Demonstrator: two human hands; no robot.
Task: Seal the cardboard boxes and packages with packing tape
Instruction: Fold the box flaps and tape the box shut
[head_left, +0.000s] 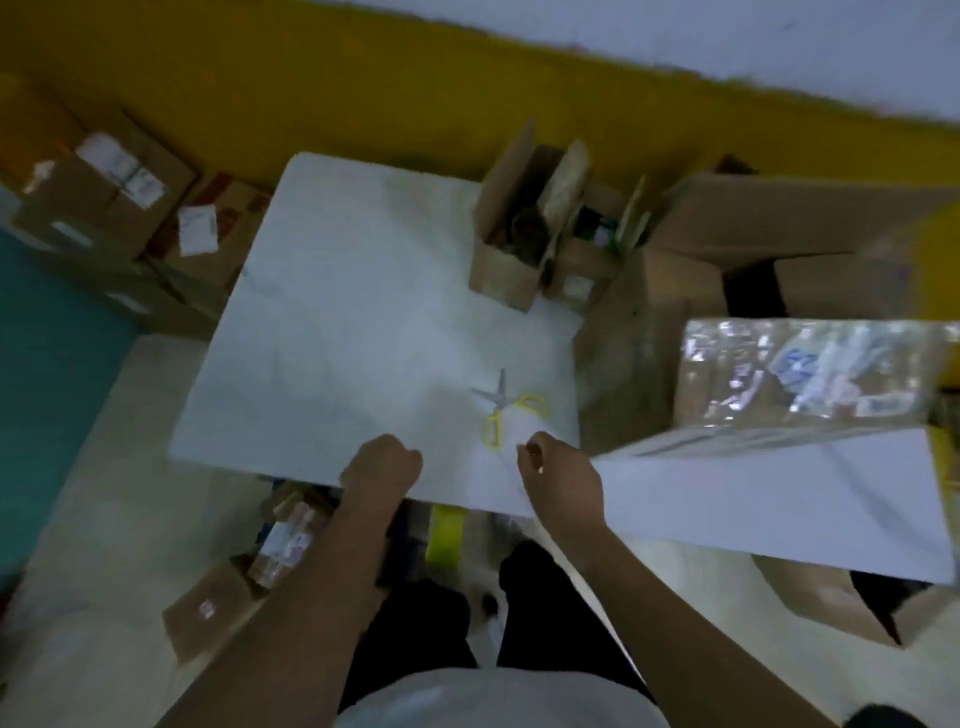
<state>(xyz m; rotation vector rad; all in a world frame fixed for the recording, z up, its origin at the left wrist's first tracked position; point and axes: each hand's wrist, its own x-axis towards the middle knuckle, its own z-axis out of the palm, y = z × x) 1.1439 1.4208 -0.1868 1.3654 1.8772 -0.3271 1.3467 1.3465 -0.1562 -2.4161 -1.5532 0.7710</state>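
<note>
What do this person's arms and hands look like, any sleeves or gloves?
Both forearms are bare, with no sleeves reaching them. The left hand and right hand wear no gloves, and no watch shows. A bright speck on the right hand is too blurred to identify.

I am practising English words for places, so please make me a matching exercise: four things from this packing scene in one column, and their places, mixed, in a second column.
1 scissors
2 open cardboard box
3 plastic-wrapped package
4 labelled boxes

A floor, left of the table
B table, near side
C right of the table
D table, far side

Pairs: 1-B, 2-D, 3-C, 4-A
</note>
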